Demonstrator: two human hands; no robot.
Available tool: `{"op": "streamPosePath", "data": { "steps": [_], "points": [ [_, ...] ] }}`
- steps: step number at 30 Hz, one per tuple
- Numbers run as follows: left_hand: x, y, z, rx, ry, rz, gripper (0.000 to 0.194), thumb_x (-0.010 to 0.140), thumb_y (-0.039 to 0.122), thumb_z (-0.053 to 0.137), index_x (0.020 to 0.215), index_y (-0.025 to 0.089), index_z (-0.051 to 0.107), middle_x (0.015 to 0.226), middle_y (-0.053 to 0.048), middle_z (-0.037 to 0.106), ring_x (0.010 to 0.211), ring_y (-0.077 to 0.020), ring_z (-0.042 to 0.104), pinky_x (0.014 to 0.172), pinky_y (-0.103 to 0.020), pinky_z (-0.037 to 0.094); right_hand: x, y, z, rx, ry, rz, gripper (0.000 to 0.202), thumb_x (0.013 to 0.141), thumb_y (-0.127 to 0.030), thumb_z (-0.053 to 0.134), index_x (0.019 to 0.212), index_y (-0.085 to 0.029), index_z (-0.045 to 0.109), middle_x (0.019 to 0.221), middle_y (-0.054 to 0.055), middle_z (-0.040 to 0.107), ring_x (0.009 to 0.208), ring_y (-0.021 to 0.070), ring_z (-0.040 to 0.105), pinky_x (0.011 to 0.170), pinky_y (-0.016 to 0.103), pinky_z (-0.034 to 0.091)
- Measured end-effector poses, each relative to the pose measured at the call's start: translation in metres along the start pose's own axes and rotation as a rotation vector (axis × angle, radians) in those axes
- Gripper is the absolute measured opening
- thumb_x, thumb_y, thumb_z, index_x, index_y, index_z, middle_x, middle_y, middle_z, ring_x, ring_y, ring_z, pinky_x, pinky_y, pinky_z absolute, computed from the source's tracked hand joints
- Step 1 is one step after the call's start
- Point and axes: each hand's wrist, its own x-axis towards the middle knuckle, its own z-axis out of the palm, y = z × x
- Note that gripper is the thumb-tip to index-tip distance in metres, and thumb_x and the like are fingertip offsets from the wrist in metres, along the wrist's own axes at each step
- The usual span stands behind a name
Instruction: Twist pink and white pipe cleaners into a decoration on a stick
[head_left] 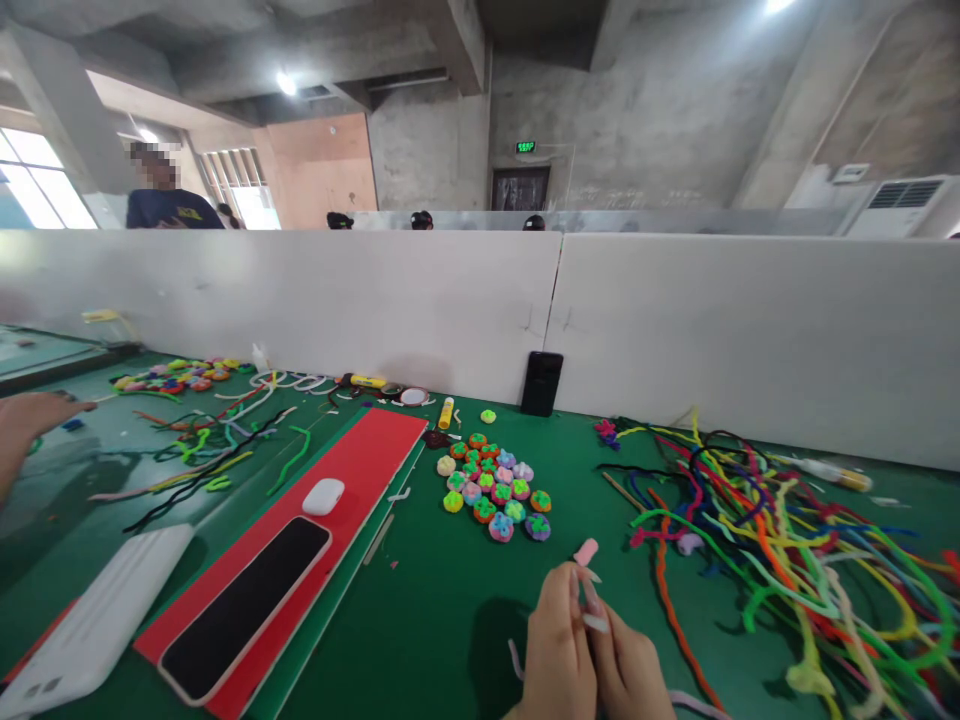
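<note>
My left hand [559, 635] and my right hand [628, 660] are pressed together low in the view, thumbs and fingertips pinched. A short, folded pink pipe cleaner [587, 551] sticks out just above the fingertips; the grip on it is partly hidden. A pale pipe cleaner [515, 660] shows beside my left wrist, and a similar pale length comes out by my right wrist. Whether these join inside my hands is hidden. Beyond my hands lies a cluster of small coloured pipe-cleaner flowers [501, 490]. To the right spreads a tangled heap of pipe cleaners [780, 540].
Left of me lie a red board [390, 440], a phone [247, 610], a white earphone case [324, 496] and a white power bank [105, 610]. A black phone [542, 383] leans on the white partition [375, 300]. Another person's hand [37, 415] is at far left.
</note>
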Motion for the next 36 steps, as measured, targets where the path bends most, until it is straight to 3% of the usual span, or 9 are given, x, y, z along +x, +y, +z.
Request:
{"op": "streamPosePath", "data": {
  "steps": [10, 16, 24, 29, 36],
  "points": [
    [0.002, -0.007, -0.001, 0.08, 0.035, 0.134, 0.034, 0.087, 0.029, 0.024, 0.101, 0.017, 0.052, 0.093, -0.01, 0.059, 0.08, -0.0171, 0.056, 0.076, -0.028, 0.043, 0.005, -0.005, -0.004, 0.078, -0.011, 0.021, 0.049, 0.083, -0.049, 0.034, 0.09, -0.012, 0.065, 0.081, 0.014, 0.068, 0.07, 0.0204, 0.064, 0.063, 0.021, 0.05],
    [0.001, -0.004, 0.002, 0.057, 0.052, 0.103, 0.033, 0.087, 0.027, 0.023, 0.1, 0.017, 0.052, 0.094, -0.01, 0.059, 0.081, -0.017, 0.055, 0.073, -0.027, 0.043, 0.005, -0.003, -0.002, 0.091, -0.005, 0.001, 0.048, 0.082, -0.051, 0.037, 0.086, -0.013, 0.066, 0.071, 0.012, 0.068, 0.058, 0.0188, 0.063, 0.057, 0.021, 0.05],
    [0.004, -0.006, -0.002, 0.029, -0.009, 0.142, 0.03, 0.088, 0.024, 0.027, 0.103, 0.018, 0.052, 0.098, -0.009, 0.058, 0.089, -0.0164, 0.054, 0.08, -0.028, 0.042, 0.004, -0.009, -0.004, 0.093, -0.02, 0.067, 0.049, 0.085, -0.046, 0.031, 0.087, -0.01, 0.064, 0.074, 0.012, 0.067, 0.064, 0.0188, 0.061, 0.058, 0.021, 0.048],
    [0.005, -0.008, -0.002, 0.02, -0.028, 0.072, 0.03, 0.088, 0.024, 0.026, 0.103, 0.017, 0.051, 0.098, -0.008, 0.059, 0.089, -0.0165, 0.055, 0.08, -0.029, 0.042, 0.004, -0.01, -0.003, 0.062, -0.019, 0.048, 0.05, 0.086, -0.047, 0.029, 0.082, -0.011, 0.064, 0.067, 0.011, 0.066, 0.055, 0.0169, 0.059, 0.052, 0.02, 0.046],
    [0.005, -0.008, -0.002, 0.036, -0.037, 0.092, 0.03, 0.088, 0.026, 0.025, 0.104, 0.018, 0.05, 0.099, -0.008, 0.059, 0.089, -0.0162, 0.055, 0.08, -0.028, 0.043, 0.005, -0.013, -0.002, 0.151, 0.005, 0.073, 0.048, 0.084, -0.048, 0.035, 0.09, -0.011, 0.064, 0.071, 0.011, 0.066, 0.063, 0.0198, 0.062, 0.056, 0.023, 0.048]
  ]
}}
